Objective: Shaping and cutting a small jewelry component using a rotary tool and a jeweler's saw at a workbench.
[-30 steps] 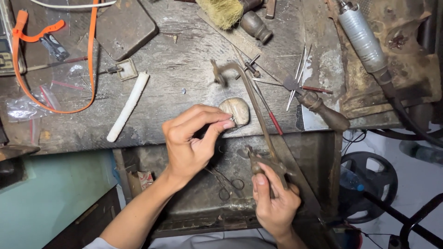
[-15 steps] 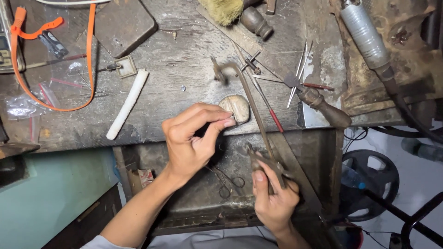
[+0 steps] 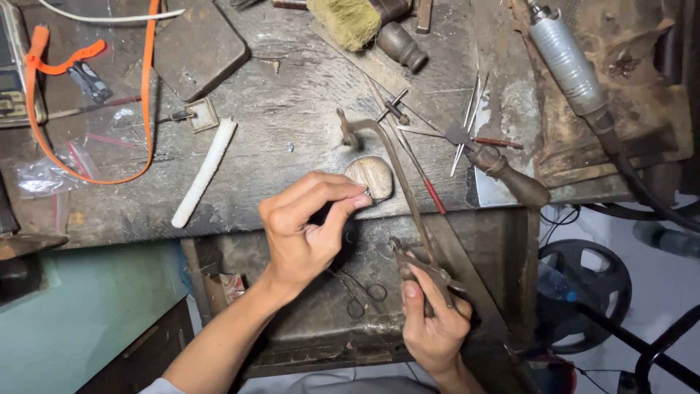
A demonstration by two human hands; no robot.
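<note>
- My right hand (image 3: 434, 328), nearest me at 5 o'clock, is clamped around the handle of a jeweller's saw (image 3: 397, 190), whose frame runs up toward 12.
- My left hand (image 3: 310, 230) pinches its fingertips together on something too small to make out, pressed against the wooden bench pin (image 3: 370, 177) at the bench's (image 3: 292, 109) edge.
- I judge this the sawing step; the next stroke calls for a steady, upright blade.
- Farther off, a white rod (image 3: 204, 172) lies at 10 o'clock and a bristle brush (image 3: 346, 18) at 12.
</note>
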